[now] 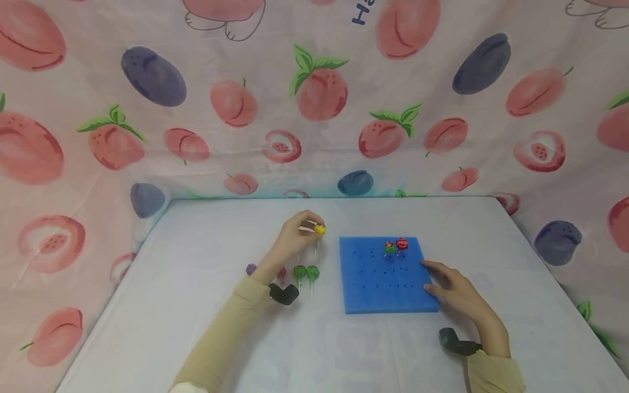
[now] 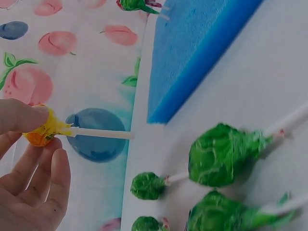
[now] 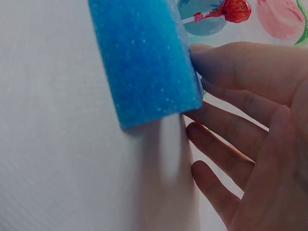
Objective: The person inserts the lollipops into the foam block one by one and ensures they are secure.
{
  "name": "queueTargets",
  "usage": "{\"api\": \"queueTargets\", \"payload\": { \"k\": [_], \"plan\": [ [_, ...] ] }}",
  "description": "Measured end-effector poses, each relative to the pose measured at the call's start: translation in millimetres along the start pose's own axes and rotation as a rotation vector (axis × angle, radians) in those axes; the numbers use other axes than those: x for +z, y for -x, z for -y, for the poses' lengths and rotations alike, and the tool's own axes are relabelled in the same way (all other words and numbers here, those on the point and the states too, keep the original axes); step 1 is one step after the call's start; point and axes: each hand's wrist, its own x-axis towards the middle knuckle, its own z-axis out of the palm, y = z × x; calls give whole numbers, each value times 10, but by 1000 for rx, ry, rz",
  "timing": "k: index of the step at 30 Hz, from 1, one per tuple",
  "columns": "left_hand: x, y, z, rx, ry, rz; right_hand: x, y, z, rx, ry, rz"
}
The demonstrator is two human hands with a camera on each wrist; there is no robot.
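My left hand point(image 1: 295, 233) pinches a lollipop in a yellow wrapper point(image 1: 320, 229) by its candy end, between thumb and fingers. In the left wrist view its white stick points right, free of the table. A blue foam board point(image 1: 388, 301) with rows of small holes lies to the right. One green lollipop point(image 1: 390, 248) and one red lollipop point(image 1: 402, 244) stand in its back row. At the board's right edge is my right hand point(image 1: 459, 295), thumb and fingertips against the foam, fingers loosely extended.
Several green lollipops point(image 1: 313, 273) lie left of the board, near a pink-red one point(image 1: 281, 275) and a purple one point(image 1: 251, 268), partly hidden by my left arm. A fruit-printed cloth point(image 1: 324, 142) hangs behind the white table point(image 1: 393, 355).
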Motion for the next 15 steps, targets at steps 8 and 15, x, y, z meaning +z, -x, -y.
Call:
{"api": "queueTargets", "payload": {
  "k": [8, 15],
  "plan": [
    [171, -33, -64, 7, 58, 22, -2, 7, -1, 2, 4, -1],
    [346, -78, -95, 24, 103, 47, -6, 5, 3, -17, -7, -3]
  ]
}}
